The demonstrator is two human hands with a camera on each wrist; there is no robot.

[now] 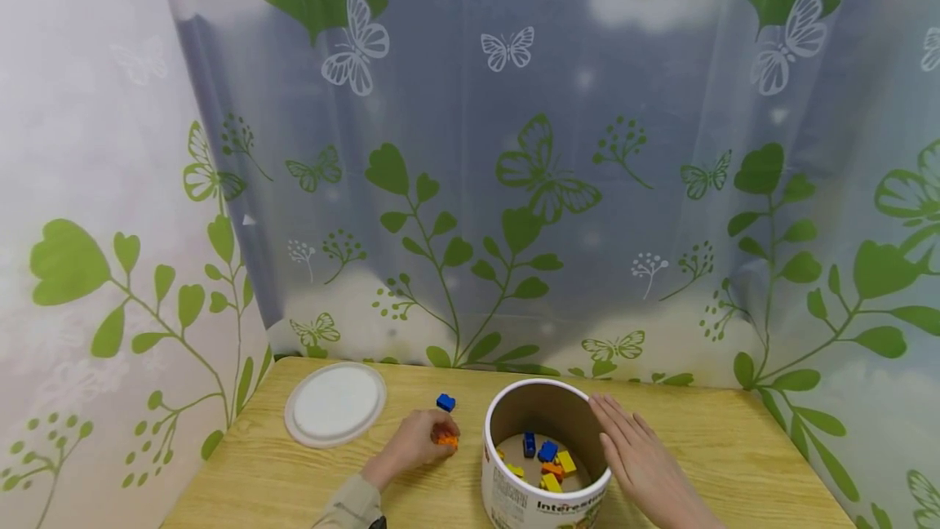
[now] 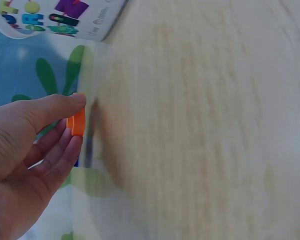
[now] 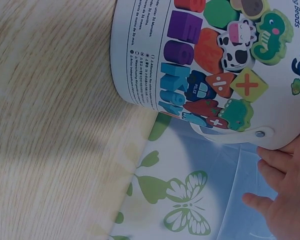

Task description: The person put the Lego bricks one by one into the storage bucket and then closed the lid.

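Note:
An orange building brick is pinched between the thumb and fingers of my left hand, just over the table left of the bucket. A blue building brick lies on the table beyond that hand. My right hand rests against the right rim of a round white bucket, its fingers straight. Inside the bucket lie several bricks, among them a blue brick, a yellow brick and an orange one. In the right wrist view, the bucket's printed side and its handle show.
A round white lid lies flat at the table's back left. The wooden table ends at a patterned curtain that hangs behind it and along both sides.

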